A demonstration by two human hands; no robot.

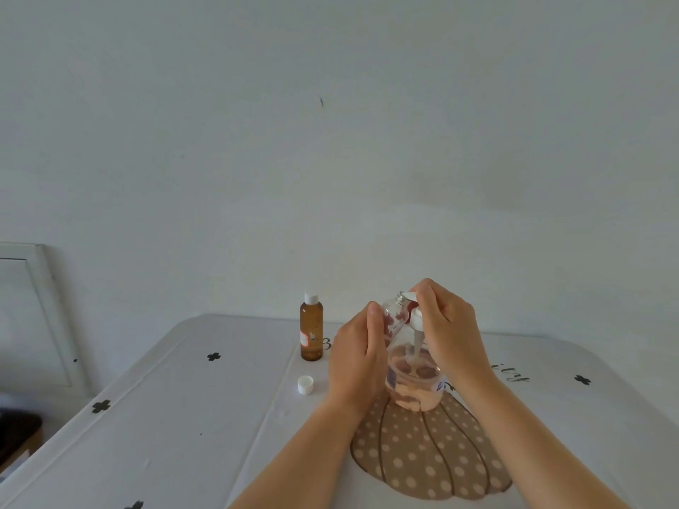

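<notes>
Two hands are in view, both occupied. The left hand (358, 358) grips one small clear bottle (391, 319), tilted with its open threaded neck pointing up and to the right. The right hand (450, 325) pinches one white pump (416, 315) from above. The pump's spout sits at the clear bottle's mouth, but I cannot tell whether they touch. The pump's tube runs down into one pink bottle (417, 387), which stands upright on the surface (220, 416) between the two wrists, at the top edge of one dotted pumpkin print (422, 457).

Bottles counted: three. The third, an amber bottle (311, 330) with a white top, stands upright just left of the left hand, apart from it. One loose white cap (305, 384) lies on the surface in front of the amber bottle, near the left wrist.
</notes>
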